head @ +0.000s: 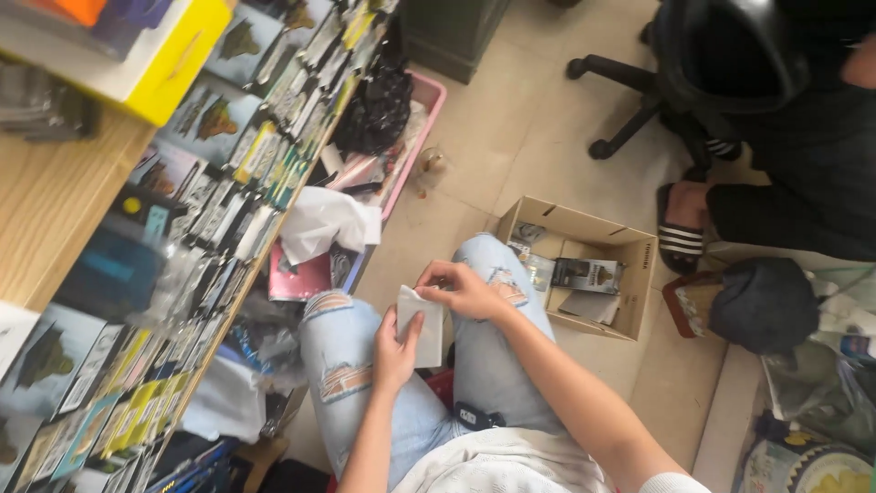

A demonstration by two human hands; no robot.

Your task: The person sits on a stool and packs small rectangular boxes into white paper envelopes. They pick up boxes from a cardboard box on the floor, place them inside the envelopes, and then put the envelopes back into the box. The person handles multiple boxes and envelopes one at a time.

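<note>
Pale floor tiles (511, 137) are lying beneath a small white packet (422, 325), which is being held over the lap, clamped between the left hand (394, 351) and right hand (464, 288). Seemingly its top edge is being opened; a steady pull is called for. Contents are hidden. An open cardboard box (584, 265) is standing just beside.

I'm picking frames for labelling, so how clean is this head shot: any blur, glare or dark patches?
Head view: even daylight, soft shadows; both hands, left hand and right hand, and the white packet are fairly sharp; the packets on the desk smear with motion blur; the chair top right falls into dark shade; no strong glare.
</note>
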